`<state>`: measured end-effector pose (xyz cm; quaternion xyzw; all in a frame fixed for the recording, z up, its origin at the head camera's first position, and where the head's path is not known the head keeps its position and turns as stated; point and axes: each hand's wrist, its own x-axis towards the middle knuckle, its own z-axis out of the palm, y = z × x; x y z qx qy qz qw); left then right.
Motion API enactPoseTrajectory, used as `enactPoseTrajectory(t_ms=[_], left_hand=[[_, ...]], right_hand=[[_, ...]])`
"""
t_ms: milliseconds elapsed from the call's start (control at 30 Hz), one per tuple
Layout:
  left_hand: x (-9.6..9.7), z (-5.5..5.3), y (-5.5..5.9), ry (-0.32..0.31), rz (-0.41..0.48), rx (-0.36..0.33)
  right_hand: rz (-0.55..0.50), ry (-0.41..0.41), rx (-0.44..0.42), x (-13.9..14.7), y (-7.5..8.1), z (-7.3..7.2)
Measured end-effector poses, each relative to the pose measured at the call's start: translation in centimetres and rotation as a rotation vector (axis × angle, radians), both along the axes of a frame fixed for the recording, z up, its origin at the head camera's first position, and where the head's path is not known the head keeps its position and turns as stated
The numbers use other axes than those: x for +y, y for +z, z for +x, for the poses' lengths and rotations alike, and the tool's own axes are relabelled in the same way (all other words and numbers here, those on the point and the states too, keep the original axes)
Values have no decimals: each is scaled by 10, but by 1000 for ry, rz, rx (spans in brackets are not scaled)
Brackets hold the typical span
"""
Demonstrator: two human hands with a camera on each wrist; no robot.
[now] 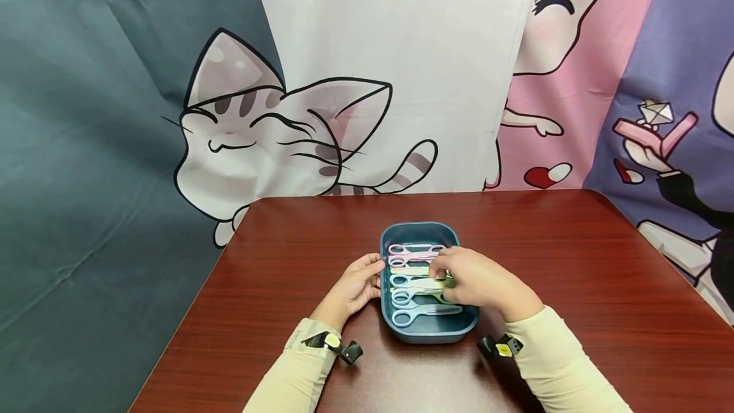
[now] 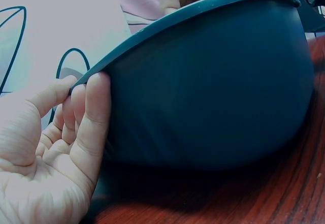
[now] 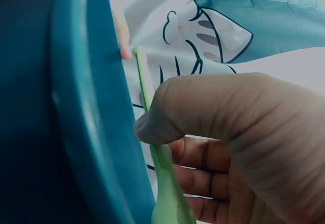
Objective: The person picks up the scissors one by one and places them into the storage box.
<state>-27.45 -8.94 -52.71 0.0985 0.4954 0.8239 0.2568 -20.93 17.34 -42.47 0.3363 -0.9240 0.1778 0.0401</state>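
Note:
A dark blue plastic tray point(image 1: 421, 338) stands on the table with several pairs of children's scissors lying crosswise in it. Pink scissors point(image 1: 399, 250) are toward the far end and light blue scissors point(image 1: 404, 318) toward the near end. My left hand point(image 1: 357, 285) pinches the tray's left rim, thumb on top and fingers against the outer wall point(image 2: 203, 97). Over the tray's right side, my right hand point(image 1: 480, 280) holds green scissors point(image 3: 171, 198) between thumb and fingers. Their blades point up past the thumb in the right wrist view, and part of them is hidden behind it.
The reddish-brown wooden table point(image 1: 309, 234) extends around the tray on all sides. Behind it hangs a cloth backdrop point(image 1: 401, 30) with a cartoon cat and figures. Black wrist cameras point(image 1: 497, 346) sit on both sleeves, close to the tray's near end.

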Motion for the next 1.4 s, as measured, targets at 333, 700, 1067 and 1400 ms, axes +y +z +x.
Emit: enactPoseTrajectory(t_ms=[333, 700, 1067, 1400], left_hand=[[-2, 0, 0, -3, 1, -6], [-2, 2, 0, -6, 19, -6], [0, 0, -1, -4, -2, -11], [0, -1, 1, 6, -9, -8]], right_hand=[[-20, 53, 83, -12, -5, -3], [-33, 91, 139, -19, -15, -5], [50, 106, 68, -24, -31, -6], [78, 135, 66, -28, -38, -5]])
